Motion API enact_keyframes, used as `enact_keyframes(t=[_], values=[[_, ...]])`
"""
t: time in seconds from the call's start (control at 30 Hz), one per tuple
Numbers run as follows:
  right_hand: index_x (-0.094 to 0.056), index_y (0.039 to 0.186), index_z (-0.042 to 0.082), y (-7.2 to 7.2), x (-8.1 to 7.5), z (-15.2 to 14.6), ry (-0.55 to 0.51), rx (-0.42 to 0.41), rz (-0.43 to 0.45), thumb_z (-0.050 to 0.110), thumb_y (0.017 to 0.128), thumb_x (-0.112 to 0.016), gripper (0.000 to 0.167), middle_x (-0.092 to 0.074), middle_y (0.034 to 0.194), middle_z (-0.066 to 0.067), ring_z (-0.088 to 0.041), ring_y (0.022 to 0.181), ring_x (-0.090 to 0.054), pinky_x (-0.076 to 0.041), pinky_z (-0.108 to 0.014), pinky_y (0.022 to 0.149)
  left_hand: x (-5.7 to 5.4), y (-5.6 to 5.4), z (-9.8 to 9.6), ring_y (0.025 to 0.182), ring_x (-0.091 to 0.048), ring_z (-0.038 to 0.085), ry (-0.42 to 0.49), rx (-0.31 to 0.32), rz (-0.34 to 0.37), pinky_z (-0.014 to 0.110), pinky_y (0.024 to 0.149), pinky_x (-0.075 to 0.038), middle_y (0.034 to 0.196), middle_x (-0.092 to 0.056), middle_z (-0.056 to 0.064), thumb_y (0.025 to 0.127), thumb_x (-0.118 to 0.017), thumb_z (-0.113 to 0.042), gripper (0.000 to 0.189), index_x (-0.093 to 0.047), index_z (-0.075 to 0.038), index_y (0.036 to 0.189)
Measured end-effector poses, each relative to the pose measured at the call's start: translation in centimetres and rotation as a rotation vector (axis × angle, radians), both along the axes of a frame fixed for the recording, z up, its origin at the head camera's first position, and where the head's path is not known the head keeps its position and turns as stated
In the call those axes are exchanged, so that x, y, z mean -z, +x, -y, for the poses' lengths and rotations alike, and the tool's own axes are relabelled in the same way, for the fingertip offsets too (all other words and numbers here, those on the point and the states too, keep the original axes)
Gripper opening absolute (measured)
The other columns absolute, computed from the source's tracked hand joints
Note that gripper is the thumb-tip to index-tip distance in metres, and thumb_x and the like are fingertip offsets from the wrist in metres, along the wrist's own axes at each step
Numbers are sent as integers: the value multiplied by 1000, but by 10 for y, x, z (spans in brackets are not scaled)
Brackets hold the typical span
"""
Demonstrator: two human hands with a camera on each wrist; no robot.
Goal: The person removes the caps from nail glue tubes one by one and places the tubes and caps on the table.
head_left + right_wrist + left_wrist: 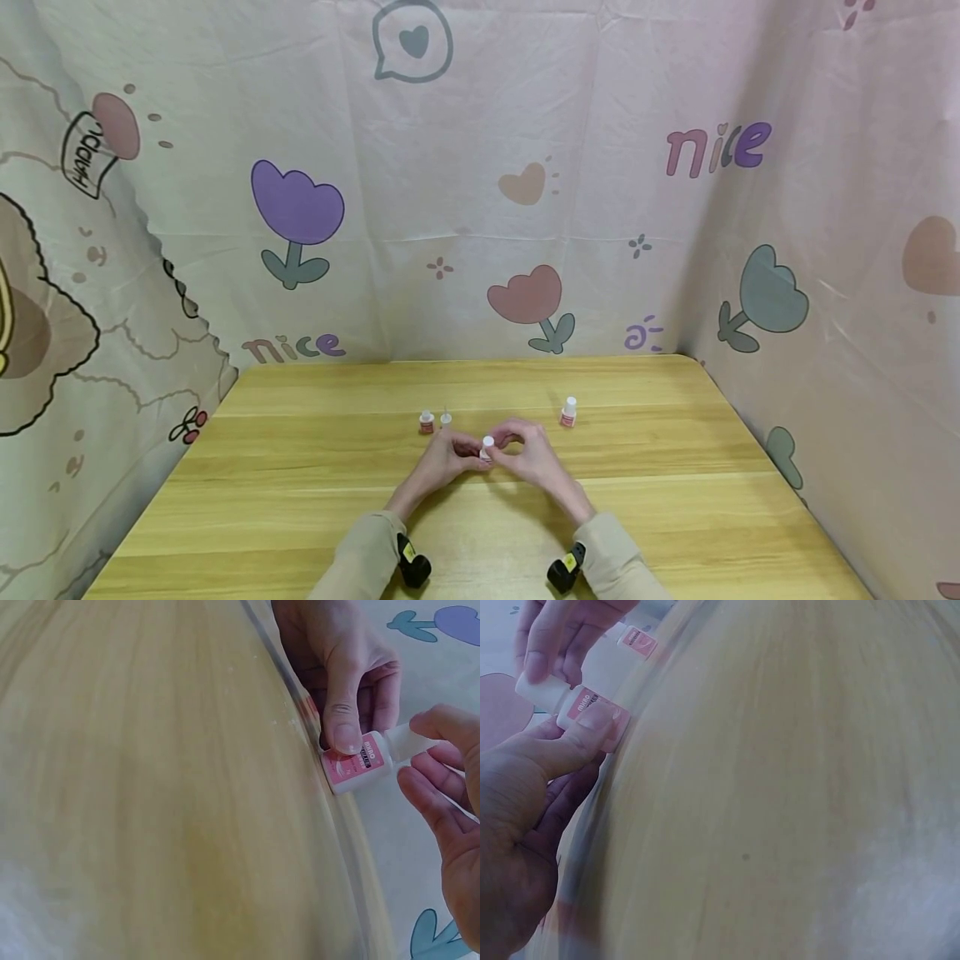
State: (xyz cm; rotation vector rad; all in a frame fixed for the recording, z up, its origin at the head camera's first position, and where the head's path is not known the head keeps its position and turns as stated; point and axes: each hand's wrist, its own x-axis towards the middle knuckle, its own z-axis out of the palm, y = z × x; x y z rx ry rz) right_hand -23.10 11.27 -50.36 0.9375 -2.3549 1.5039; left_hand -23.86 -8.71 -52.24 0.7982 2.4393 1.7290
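Observation:
A small white bottle with a pink label is held between both hands, above the wooden table. My left hand grips its body, the thumb lying across the label. At the other end, my right hand pinches the bottle's white cap between thumb and fingers. In the left wrist view the bottle lies tilted, cap toward the upper left. Whether the cap is loose or tight cannot be told.
Beyond my left hand stand a small bottle with a red label and a white piece with a thin upright tip. Another white-capped bottle stands to the right on the wooden table. A printed cloth hangs behind.

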Motion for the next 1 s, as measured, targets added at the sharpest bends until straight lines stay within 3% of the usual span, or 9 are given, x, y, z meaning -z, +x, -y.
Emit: enact_keyframes(t=[0.23,0.4,0.57,0.67,0.8,0.87,1.0], values=[[-72,91,3,-2,2,-2,-26,35,-8,2,82,-81,12,-74,84,-11,-12,73,-67,-61,-37,69,1,-1,0,71,-70,4,-5,8,-14,19,66,-55,85,-78,14,80,-84,-12,15,-80,-5,93],[-72,91,3,-1,1,-3,-19,21,-1,2,83,-80,11,-74,84,-10,-6,74,-66,-61,-33,71,2,-2,1,71,-68,0,-23,5,-19,20,67,-56,85,-79,12,80,-84,-14,15,-80,-7,93],[-72,92,2,-1,1,-3,-5,14,3,0,83,-78,11,-73,86,-10,-7,76,-67,-61,-31,74,3,-2,0,72,-69,1,-22,2,-9,19,68,-56,86,-79,13,80,-84,-13,16,-80,-6,93],[-73,93,2,0,0,-3,-6,5,11,-2,83,-77,12,-73,88,-11,-10,78,-67,-62,-33,76,-5,3,-1,74,-72,13,-25,-6,4,20,68,-56,87,-78,17,80,-83,-7,15,-79,-2,94],[-73,94,1,2,-1,-2,-15,-3,28,-5,82,-76,14,-73,91,-13,-14,80,-68,-62,-38,80,-5,4,-2,76,-73,25,-37,-21,11,22,69,-57,88,-77,20,80,-82,-2,15,-78,1,94],[-72,95,-1,2,-1,-2,-23,-7,33,-7,81,-76,15,-73,92,-15,-18,80,-69,-61,-41,81,0,0,-1,76,-73,21,-35,-19,11,21,69,-56,88,-78,18,79,-83,-4,16,-79,-1,94],[-71,96,-5,1,1,-1,-36,-13,26,-7,82,-76,15,-73,93,-20,-28,80,-70,-61,-47,80,2,-2,0,74,-71,10,-20,-8,13,20,68,-56,87,-79,14,80,-84,-10,16,-80,-5,94]])
